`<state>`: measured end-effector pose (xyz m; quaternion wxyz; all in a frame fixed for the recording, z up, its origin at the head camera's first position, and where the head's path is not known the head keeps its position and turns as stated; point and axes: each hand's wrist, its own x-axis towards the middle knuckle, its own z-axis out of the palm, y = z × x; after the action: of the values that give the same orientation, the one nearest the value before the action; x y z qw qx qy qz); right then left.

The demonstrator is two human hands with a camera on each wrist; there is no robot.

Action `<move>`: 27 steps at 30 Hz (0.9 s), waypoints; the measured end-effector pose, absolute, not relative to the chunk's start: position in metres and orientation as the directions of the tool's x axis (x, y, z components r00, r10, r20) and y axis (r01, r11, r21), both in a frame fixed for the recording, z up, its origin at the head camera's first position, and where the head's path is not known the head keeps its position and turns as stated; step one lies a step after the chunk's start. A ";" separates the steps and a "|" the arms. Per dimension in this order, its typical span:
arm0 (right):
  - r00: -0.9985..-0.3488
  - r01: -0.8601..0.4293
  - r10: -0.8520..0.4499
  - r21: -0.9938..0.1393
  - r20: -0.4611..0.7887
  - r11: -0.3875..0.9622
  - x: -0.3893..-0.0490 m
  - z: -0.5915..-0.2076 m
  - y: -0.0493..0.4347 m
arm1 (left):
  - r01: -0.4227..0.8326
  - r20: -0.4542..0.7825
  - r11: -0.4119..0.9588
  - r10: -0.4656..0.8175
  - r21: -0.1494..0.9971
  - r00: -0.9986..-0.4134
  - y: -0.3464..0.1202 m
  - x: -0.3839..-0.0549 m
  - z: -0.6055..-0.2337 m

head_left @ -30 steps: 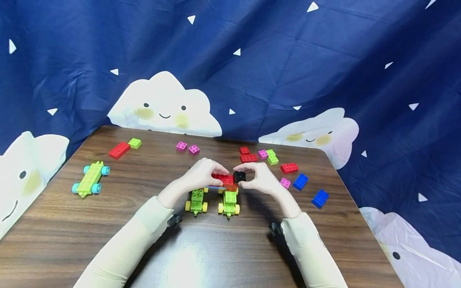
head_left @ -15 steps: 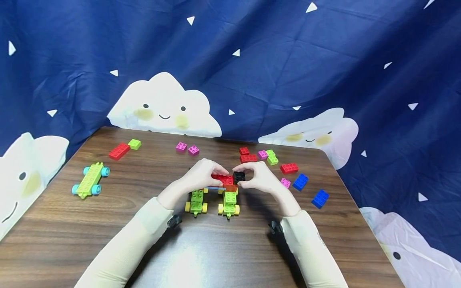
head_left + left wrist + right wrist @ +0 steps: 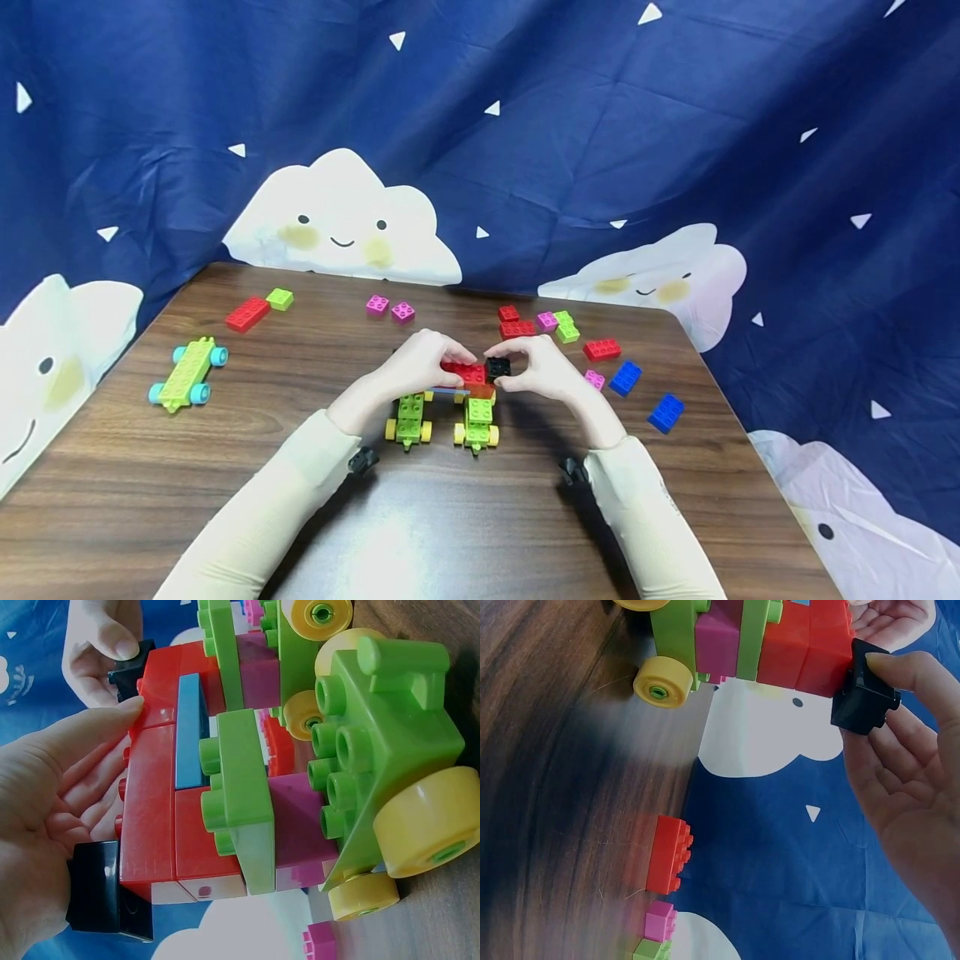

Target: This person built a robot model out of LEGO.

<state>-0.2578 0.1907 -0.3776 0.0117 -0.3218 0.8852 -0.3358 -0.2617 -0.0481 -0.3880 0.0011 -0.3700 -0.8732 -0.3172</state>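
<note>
A built structure of bricks stands on two green wheeled bases, the left base (image 3: 410,417) and the right base (image 3: 478,421), both with yellow wheels. Red bricks (image 3: 474,374) form its top, over a blue brick (image 3: 190,735), green bricks (image 3: 244,802) and purple bricks (image 3: 300,817). My left hand (image 3: 422,367) grips the red top layer, thumb on the near side. A black brick (image 3: 96,889) sits at the left end beside that palm. At the right end, my right hand (image 3: 542,372) pinches another black brick (image 3: 861,690) between thumb and fingers, against the red bricks.
A green base with blue wheels (image 3: 189,372) stands at the left. Behind it lie a red brick (image 3: 248,314) and a green one (image 3: 281,299). Two pink bricks (image 3: 403,312) are at the back. Loose red (image 3: 602,350), pink, green and blue bricks (image 3: 667,413) lie on the right.
</note>
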 end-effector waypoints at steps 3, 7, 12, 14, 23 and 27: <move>-0.784 -0.575 -0.584 -0.599 0.209 0.557 -0.258 -0.378 0.191 | 0.641 0.235 0.525 0.641 0.560 -0.731 -0.048 -0.262 -0.388; -0.772 -0.592 -0.596 -0.590 0.220 0.549 -0.259 -0.378 0.191 | 0.642 0.238 0.526 0.640 0.558 -0.731 -0.047 -0.262 -0.388; -0.771 -0.591 -0.600 -0.589 0.213 0.551 -0.260 -0.377 0.190 | 0.642 0.242 0.526 0.637 0.558 -0.732 -0.047 -0.263 -0.389; -0.772 -0.588 -0.601 -0.593 0.209 0.550 -0.259 -0.377 0.190 | 0.642 0.244 0.526 0.635 0.558 -0.733 -0.048 -0.263 -0.389; -0.790 -0.558 -0.583 -0.614 0.189 0.557 -0.259 -0.379 0.189 | 0.637 0.236 0.528 0.636 0.562 -0.735 -0.047 -0.262 -0.389; -0.791 -0.561 -0.575 -0.620 0.207 0.548 -0.258 -0.382 0.191 | 0.634 0.232 0.529 0.636 0.564 -0.736 -0.046 -0.262 -0.389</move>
<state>-0.2584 0.1912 -0.3825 0.0105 -0.3229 0.8798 -0.3486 -0.2621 -0.0463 -0.3889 -0.0013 -0.3632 -0.8743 -0.3220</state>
